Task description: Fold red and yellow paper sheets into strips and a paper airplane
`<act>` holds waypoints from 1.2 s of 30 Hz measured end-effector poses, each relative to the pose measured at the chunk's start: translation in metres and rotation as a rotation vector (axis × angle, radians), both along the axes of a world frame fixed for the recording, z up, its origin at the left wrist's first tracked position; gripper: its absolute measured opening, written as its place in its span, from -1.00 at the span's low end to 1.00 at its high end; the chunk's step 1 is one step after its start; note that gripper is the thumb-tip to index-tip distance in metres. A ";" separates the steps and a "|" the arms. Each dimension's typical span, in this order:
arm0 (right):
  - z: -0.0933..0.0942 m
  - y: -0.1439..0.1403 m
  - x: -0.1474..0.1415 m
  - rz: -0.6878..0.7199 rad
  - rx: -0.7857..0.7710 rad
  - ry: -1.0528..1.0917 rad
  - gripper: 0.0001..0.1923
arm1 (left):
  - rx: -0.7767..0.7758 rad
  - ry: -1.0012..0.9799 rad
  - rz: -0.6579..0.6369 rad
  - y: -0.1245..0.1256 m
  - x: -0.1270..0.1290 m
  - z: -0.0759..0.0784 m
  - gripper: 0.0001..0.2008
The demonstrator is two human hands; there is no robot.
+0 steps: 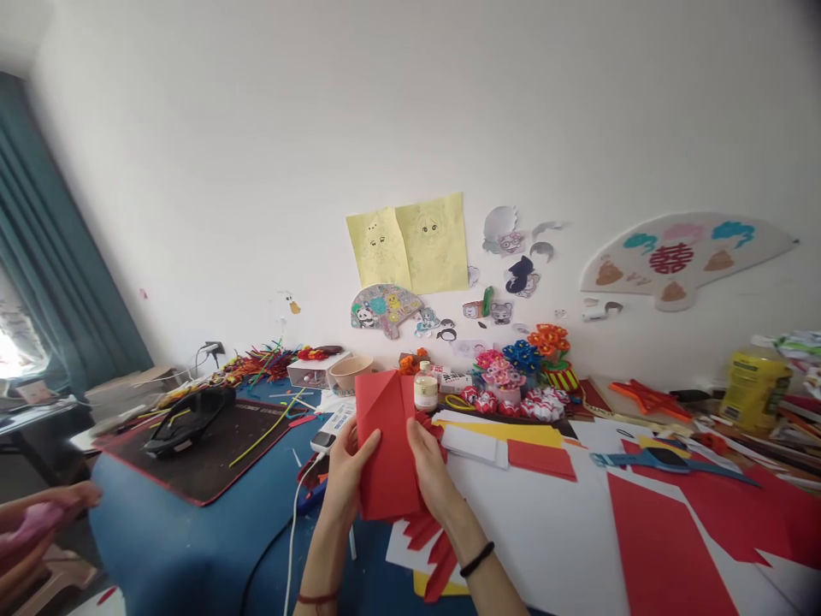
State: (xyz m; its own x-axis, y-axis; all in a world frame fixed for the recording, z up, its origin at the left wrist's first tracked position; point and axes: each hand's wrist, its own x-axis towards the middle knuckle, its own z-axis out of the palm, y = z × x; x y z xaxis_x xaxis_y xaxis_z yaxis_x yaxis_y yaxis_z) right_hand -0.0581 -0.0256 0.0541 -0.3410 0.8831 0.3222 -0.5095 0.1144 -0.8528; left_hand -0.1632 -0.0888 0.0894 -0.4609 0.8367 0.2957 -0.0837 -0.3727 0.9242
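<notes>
Red folded paper (386, 445) stands upright above the near edge of the blue table (160, 539), held up between both hands with a diagonal crease showing near its top. Left hand (346, 466) pinches its left edge, thumb lying across the front; the fingers behind are hidden by the sheet. Right hand (431, 470) clamps the right edge the same way, thumb forward, with a black band on its wrist. How many layers the paper has cannot be told from this side. Its lower edge covers part of the red paper strips (427, 539) lying on a white sheet (545, 522) beneath. Behind the top corner a small glue bottle (424, 389) is partly covered. At the far left, another person's hand (44, 513) is blurred and cut off by the frame, holding something pink that cannot be made out.
</notes>
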 end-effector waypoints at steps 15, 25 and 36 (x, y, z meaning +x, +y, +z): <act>0.006 0.013 0.013 -0.045 0.146 -0.101 -0.61 | -0.035 0.215 0.017 -0.005 -0.002 0.010 -0.40; 0.005 0.015 0.014 -0.096 0.126 -0.029 -0.64 | 0.141 0.707 0.338 0.017 -0.010 0.032 -0.57; 0.011 0.014 0.020 -0.134 0.091 0.032 -0.71 | -0.127 0.894 0.611 -0.058 -0.017 -0.032 -0.73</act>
State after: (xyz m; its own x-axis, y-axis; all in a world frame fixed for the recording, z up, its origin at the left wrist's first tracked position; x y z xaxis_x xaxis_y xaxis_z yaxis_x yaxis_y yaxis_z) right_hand -0.0386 -0.0119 0.0647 -0.2103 0.8867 0.4118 -0.5114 0.2593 -0.8193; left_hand -0.1805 -0.1467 0.0571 -0.4709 0.5873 0.6583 0.8044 -0.0205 0.5938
